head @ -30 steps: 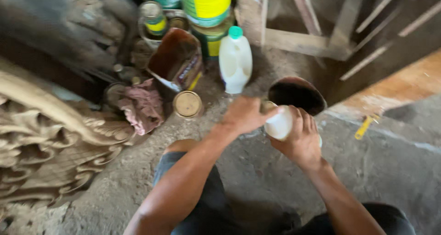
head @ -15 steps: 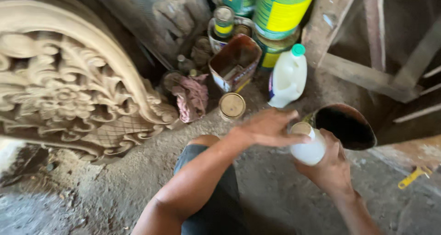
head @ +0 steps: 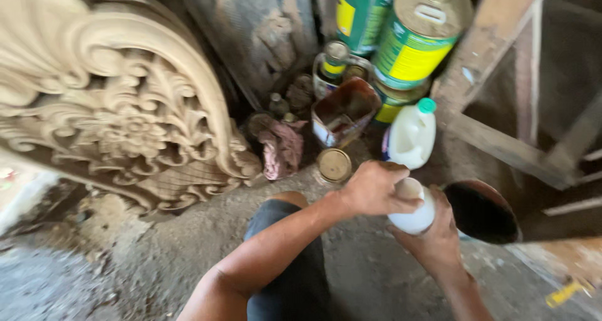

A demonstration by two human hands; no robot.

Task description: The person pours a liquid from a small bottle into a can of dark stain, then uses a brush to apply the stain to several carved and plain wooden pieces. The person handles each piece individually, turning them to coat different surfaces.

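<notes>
Both hands grip a white bottle [head: 414, 215]. Just beyond it stands a white jug [head: 409, 138] with a green cap; further off, green-and-yellow cans [head: 419, 45]. Far left, pale floral-patterned carving [head: 119, 107].

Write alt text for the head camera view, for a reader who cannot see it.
A crouching person's right hand holds a small white bottle while the left hand grips its top, beside a dark round bucket. Behind stand a white jug with a green cap, paint cans and a carved wooden panel.
</notes>
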